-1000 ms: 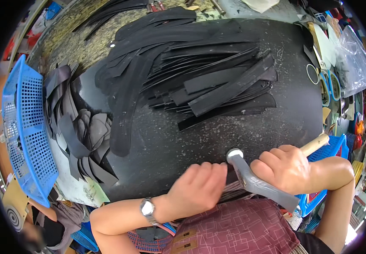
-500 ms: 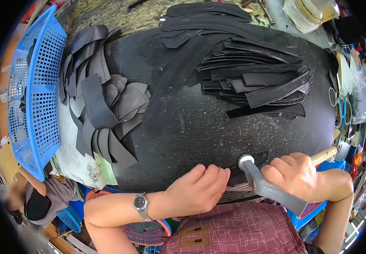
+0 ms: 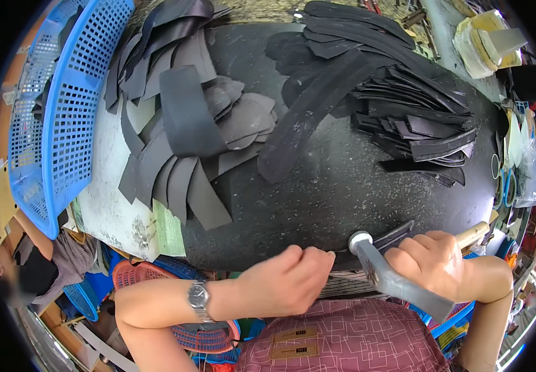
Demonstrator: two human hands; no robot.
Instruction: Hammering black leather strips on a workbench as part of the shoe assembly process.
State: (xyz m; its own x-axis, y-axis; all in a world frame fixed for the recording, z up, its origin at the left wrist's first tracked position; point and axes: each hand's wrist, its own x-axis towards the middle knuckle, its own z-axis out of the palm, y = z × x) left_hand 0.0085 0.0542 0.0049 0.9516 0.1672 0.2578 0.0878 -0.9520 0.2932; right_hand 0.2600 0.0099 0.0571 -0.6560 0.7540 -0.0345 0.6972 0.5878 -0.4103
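Observation:
My right hand (image 3: 428,263) is wrapped around a hammer (image 3: 392,273) with a grey metal head and a pale wooden handle. Its round, pale striking face is down at a narrow black strip (image 3: 394,234) on the black work surface (image 3: 268,217), near the front edge. Whether the face presses on the strip or hovers just above it, I cannot tell. My left hand (image 3: 282,280) is closed just left of the hammer, fingertips pinched at the near end of that strip. The fingers hide most of what they grip.
Loose grey-black pieces (image 3: 184,111) are heaped at the left beside a blue plastic basket (image 3: 66,124). Stacked black strips (image 3: 420,118) lie at the right, with longer ones (image 3: 317,105) behind. Scissors (image 3: 508,187) hang at the right edge. Another person (image 3: 39,260) is at far left.
The whole view has shifted, so the piles appear farther right. More of the strip shows beyond the hammer. Both hands keep their grip and stay at nearly the same place in the picture.

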